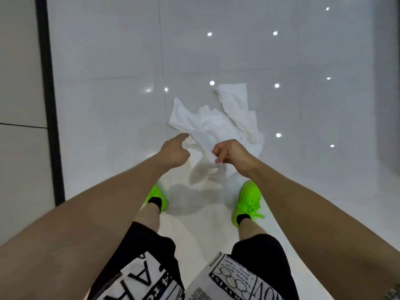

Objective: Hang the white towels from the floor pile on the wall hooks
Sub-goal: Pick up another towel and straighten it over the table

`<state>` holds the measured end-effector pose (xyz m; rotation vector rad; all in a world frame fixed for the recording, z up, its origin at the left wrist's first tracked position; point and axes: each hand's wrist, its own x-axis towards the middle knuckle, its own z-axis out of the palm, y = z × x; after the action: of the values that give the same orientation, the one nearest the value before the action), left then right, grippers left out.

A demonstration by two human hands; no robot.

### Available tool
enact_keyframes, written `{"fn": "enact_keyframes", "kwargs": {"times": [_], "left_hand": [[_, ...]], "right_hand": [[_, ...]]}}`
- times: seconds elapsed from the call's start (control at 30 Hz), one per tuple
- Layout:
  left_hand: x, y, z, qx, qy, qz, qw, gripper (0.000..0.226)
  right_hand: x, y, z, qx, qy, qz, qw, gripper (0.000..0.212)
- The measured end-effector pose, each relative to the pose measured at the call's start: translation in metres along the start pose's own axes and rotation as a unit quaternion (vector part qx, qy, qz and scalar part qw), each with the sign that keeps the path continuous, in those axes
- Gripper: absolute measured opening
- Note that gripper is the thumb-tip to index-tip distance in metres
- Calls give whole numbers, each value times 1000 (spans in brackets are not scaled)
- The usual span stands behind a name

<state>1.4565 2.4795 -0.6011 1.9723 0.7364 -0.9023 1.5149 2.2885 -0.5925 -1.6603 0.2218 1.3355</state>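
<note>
A pile of crumpled white towels (218, 122) lies on the glossy white floor just ahead of my feet. My right hand (230, 153) is pinched shut on a corner of one white towel (207, 167), lifting it so it hangs a little above the floor. My left hand (174, 151) hovers at the pile's near left edge, forefinger stretched toward the cloth and the other fingers curled, holding nothing. No wall hooks are in view.
A wall with a black vertical strip (50, 105) runs along the left. My neon green shoes (249, 202) stand on the tiles (108, 61) either side of the lifted towel. Ceiling lights reflect as bright dots on the floor.
</note>
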Motion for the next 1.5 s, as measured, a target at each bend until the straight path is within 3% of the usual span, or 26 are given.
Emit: {"fn": "enact_keyframes", "kwargs": {"times": [0.1, 0.23, 0.37, 0.6, 0.77, 0.93, 1.1, 1.2, 1.4, 1.5], "left_hand": [[-33, 50, -4, -38, -2, 31, 999, 56], [-76, 125, 0, -56, 18, 99, 993, 21], [-117, 200, 9, -52, 61, 149, 986, 42], [-194, 314, 32, 10, 64, 269, 961, 40], [-241, 389, 43, 78, 17, 359, 930, 7], [-301, 439, 78, 98, -13, 465, 880, 9], [-371, 473, 126, 159, -93, 566, 804, 14], [-416, 498, 157, 216, -140, 607, 752, 18], [-507, 566, 230, 305, -153, 684, 644, 21], [-548, 602, 273, 299, -123, 718, 617, 23]], "right_hand": [[-51, -19, -29, 12, 28, -19, 999, 31], [-117, -38, -74, 16, 47, -68, 996, 28], [-180, -57, -122, 23, 59, -108, 992, 27], [-299, -77, -188, 26, 93, -153, 983, 33], [-380, -77, -206, 26, 181, -181, 966, 38], [-454, -50, -208, -2, 294, -176, 939, 10], [-533, -19, -209, 69, 447, -238, 859, 46], [-579, 0, -213, 107, 453, -288, 837, 60], [-664, 55, -248, 192, 436, -354, 805, 49], [-708, 88, -279, 167, 459, -343, 802, 39]]}}
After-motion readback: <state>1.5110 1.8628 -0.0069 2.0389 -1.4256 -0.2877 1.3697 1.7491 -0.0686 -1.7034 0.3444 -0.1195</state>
